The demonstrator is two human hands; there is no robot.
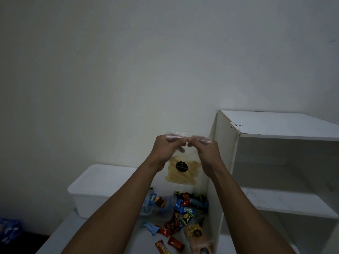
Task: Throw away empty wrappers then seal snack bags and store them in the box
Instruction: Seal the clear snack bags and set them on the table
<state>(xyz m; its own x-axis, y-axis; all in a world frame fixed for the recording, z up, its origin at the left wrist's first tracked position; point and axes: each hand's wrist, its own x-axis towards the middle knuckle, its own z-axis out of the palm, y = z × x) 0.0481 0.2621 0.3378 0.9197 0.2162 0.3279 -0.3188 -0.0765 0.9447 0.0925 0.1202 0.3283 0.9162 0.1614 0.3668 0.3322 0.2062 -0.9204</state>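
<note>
both hands pinch the top strip of a clear snack bag, left hand and right hand fingertips meeting, above the wrappers.

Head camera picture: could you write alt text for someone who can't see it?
Two hands, left hand and right hand, pinch the top of a clear snack bag of pale sticks, held up before a wall. Below lie scattered wrappers, a white box and a white shelf.
</note>
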